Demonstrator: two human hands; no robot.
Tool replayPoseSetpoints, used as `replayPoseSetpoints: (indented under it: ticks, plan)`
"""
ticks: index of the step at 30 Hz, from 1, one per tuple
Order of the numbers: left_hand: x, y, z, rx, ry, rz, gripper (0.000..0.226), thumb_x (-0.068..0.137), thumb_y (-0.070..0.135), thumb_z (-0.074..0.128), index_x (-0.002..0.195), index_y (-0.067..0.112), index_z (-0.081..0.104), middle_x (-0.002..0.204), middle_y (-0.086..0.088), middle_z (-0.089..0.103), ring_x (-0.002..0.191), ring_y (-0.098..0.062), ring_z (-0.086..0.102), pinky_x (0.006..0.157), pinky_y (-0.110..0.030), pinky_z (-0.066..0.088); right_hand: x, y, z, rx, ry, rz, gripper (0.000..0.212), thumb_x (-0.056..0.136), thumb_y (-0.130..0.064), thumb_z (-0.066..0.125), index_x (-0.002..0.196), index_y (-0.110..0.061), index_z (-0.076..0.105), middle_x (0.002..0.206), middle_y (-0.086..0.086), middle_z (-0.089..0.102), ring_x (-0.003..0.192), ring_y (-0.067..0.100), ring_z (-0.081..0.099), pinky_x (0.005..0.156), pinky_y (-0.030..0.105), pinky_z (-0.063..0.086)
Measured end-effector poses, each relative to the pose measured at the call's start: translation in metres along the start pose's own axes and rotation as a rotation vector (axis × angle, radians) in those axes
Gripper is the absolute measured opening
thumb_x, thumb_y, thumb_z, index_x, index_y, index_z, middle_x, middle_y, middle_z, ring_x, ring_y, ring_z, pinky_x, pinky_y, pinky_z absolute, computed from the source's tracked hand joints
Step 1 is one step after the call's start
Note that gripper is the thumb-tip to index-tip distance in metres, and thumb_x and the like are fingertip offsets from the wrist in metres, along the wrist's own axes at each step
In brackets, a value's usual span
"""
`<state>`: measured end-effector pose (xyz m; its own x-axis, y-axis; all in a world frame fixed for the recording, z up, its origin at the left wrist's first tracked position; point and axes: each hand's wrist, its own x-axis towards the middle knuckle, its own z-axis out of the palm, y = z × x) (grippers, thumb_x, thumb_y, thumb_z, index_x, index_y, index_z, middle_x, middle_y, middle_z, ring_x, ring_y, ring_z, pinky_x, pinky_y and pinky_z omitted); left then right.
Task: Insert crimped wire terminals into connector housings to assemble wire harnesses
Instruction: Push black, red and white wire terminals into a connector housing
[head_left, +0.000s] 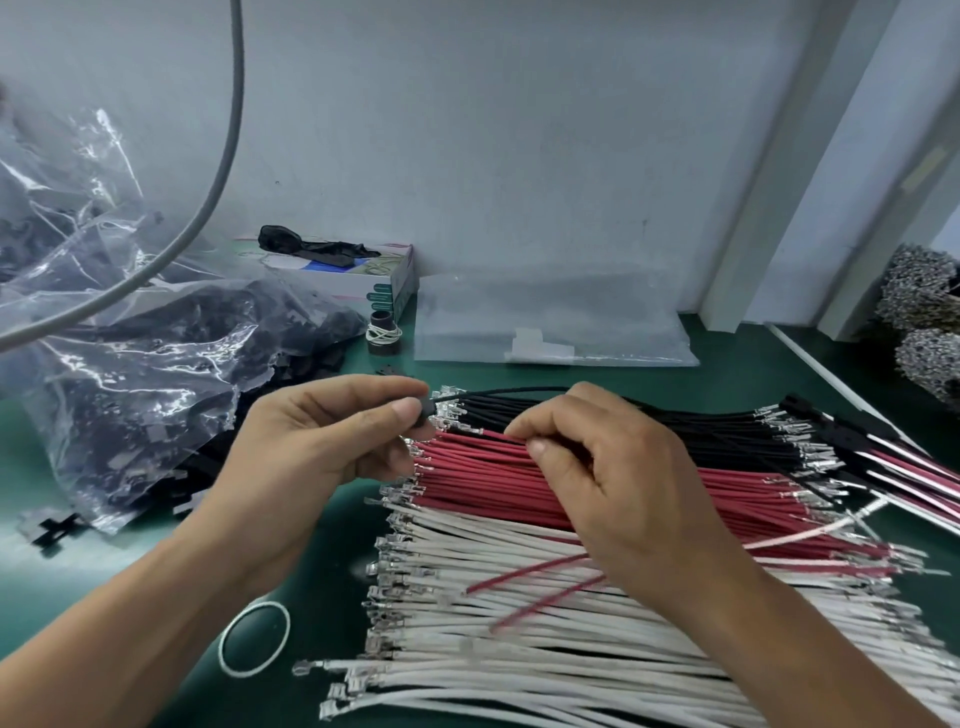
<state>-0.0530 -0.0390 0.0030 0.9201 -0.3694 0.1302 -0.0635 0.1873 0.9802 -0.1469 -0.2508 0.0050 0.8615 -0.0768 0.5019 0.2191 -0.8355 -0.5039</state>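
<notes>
Your left grip (332, 441) pinches the small black housing (423, 410) above the wire rows with one black wire (498, 391) entering it, and your right grip (597, 467), pinching red wires (519, 462), may snag neighbours and scatter the sorted rows.

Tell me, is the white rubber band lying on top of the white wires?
No, the rubber band lies flat on the green table, left of the white wires and apart from them.

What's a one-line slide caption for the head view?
Left hand pinches a black connector housing with a black wire in it; right hand picks from the red wires.
</notes>
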Motion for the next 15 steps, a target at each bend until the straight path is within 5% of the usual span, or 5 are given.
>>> replayPoseSetpoints:
  ticks: [15]
  plan:
    - [-0.0031,-0.0033,0.0031,-0.028,-0.116,-0.053,0.034,0.072,0.028,0.079,0.098,0.006,0.081,0.082,-0.022,0.074,0.061,-0.021,0.061,0.058,-0.023,0.055,-0.002,0.0006,0.0023,0.153,0.111,-0.112,0.014,0.095,-0.017,0.067,0.104,-0.021,0.078,0.087,-0.012,0.065,0.086,0.013,0.064,0.073,0.026,0.051]
